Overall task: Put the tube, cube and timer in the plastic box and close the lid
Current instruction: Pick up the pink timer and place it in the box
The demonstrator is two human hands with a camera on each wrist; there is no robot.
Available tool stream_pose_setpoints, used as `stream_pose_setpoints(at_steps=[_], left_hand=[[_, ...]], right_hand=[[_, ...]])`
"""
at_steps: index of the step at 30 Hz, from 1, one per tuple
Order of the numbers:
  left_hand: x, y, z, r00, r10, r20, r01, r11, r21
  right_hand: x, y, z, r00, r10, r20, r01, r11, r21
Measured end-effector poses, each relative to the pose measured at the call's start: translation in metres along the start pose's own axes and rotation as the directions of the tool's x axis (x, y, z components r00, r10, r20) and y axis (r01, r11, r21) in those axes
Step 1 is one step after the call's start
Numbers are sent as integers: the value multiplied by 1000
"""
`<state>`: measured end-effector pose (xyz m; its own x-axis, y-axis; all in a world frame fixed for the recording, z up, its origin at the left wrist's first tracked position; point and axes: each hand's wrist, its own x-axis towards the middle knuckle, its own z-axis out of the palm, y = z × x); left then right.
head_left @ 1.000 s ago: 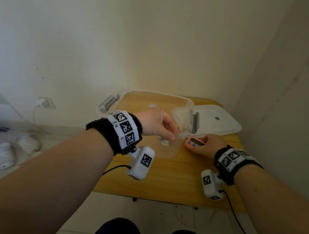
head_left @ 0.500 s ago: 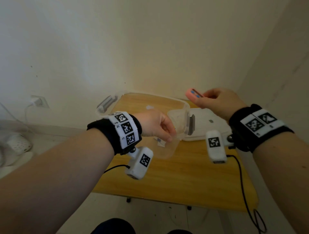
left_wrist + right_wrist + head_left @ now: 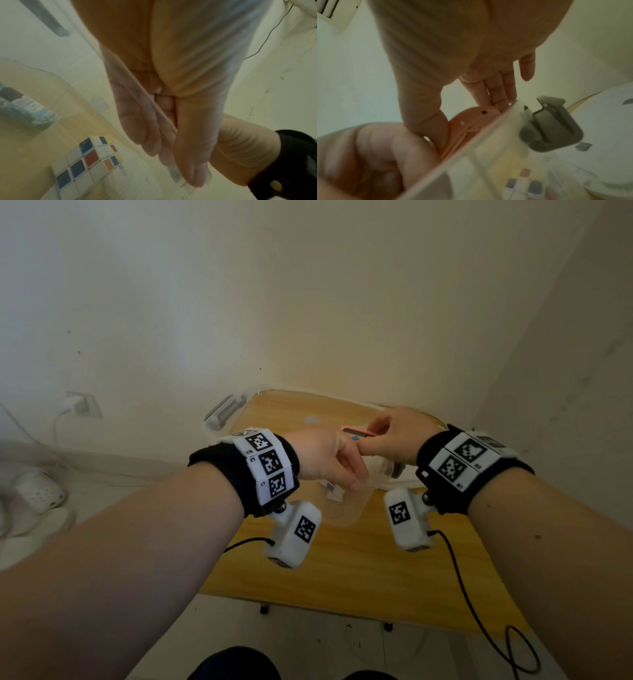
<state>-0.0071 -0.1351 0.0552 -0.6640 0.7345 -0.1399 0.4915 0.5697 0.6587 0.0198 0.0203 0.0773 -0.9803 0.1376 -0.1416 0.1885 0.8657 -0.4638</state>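
Observation:
My left hand [image 3: 352, 479] pinches the near rim of the clear plastic box [image 3: 342, 510], which stands on the wooden table [image 3: 359, 570]. The right hand [image 3: 375, 436] holds the pink timer [image 3: 354, 433] flat between thumb and fingers, just above the box opening and close to my left knuckles. In the left wrist view the colour cube [image 3: 85, 161] and the tube [image 3: 25, 108] show through the box wall [image 3: 72, 102], lying inside. The right wrist view shows the timer [image 3: 471, 120] at the box rim [image 3: 471, 143], the grey latch [image 3: 551, 128] and the white lid [image 3: 607, 119] beyond.
Walls stand close behind and to the right of the small table. A second grey latch [image 3: 224, 407] sticks out at the box's far left. A wall socket with a plug [image 3: 80, 404] and white shoes [image 3: 41, 491] are at the left. A black cable [image 3: 479, 618] hangs off the table's right.
My right hand lifted the timer off the table, raised it, then carried it left to just over the box. The left hand kept its pinch on the rim.

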Motion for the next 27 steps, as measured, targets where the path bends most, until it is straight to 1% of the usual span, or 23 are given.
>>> stream_pose_setpoints(at_steps=[8,15,18,24,27], left_hand=[[0,-1,1,1000,-23,-16,23,999,-42],[1,-4,1,999,-35,-12,33,995,-95],[0,-3,1,999,-38,23,41,985,-165],[-1,-2,2,1000,-25,17,27,987,-162],[0,-2,2,999,-40,18,43,986,-161]], right_hand=[[-3,1,0,1000,9,3,-9,997,-75],[-7,0,-3,1000,-2,31,4,997,-71],[-6,3,-5,1000,1,29,-1,1000,-6],[-9,14,-10,1000,4,-13,-2,983,182],[-10,18,-12,998,-1,-57,13,974,226]])
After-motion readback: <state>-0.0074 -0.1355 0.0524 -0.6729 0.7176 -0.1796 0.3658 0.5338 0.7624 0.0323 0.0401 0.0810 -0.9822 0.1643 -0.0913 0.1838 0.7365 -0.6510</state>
